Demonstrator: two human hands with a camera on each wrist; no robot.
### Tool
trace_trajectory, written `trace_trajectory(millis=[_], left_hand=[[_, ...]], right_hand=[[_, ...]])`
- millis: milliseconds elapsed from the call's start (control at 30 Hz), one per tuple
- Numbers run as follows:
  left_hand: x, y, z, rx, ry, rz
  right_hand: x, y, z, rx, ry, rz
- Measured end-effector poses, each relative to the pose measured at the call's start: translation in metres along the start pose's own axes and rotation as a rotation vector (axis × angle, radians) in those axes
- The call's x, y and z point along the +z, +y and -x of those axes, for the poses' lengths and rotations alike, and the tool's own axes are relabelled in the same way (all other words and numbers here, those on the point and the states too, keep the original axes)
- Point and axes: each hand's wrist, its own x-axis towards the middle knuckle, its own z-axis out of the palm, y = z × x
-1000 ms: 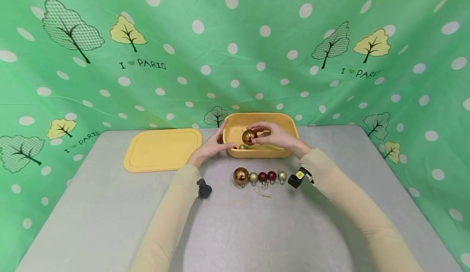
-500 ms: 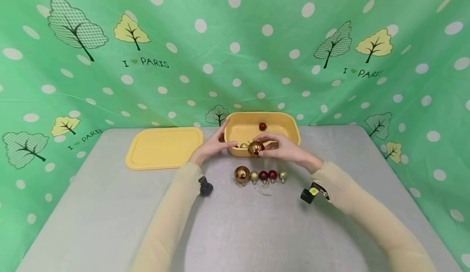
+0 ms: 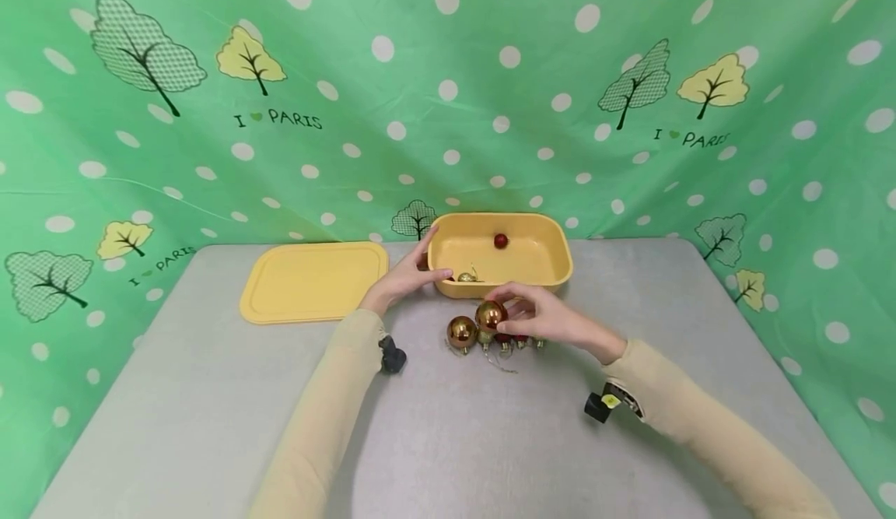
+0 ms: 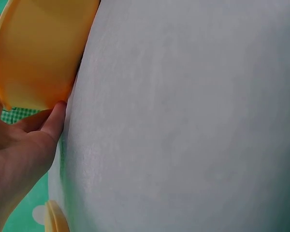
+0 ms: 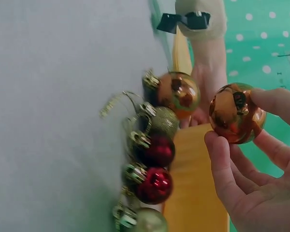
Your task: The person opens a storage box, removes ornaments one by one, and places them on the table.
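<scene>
Fingers point(image 5: 221, 157) of the right hand point(image 3: 544, 318) pinch a copper ball point(image 5: 233, 118) above the bauble row point(image 5: 155, 151), nearer than the yellow box point(image 3: 458, 292) — left hand point(image 3: 400, 281) spread against its left end — so any lowering should be slow, nudging nothing.

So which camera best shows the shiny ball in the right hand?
The right wrist view: the shiny ball appears large there, held between the fingers. The head view shows it smaller, partly covering the row of ornaments; the left wrist view doesn't show it.

The right hand point(image 3: 537, 317) has carried the copper ball point(image 3: 489, 315) toward the ornaments point(image 5: 157, 151).
</scene>
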Motion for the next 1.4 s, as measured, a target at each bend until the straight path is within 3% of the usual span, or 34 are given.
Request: trace_trajectory(millis=[300,833,1400], left_hand=[[0.001,0.0,0.0,0.006,0.005,-0.006],[0.0,-0.002,-0.001,-0.01,0.003,-0.011],[0.0,-0.003,-0.001,-0.001,-0.005,-0.004]], right_hand=[[0.023,0.002,0.011,0.079,-0.028,-0.083],[0.061,0.001,0.017,0.1,-0.016,0.078],[0.075,0.004,0.017,0.177,0.068,0.086]])
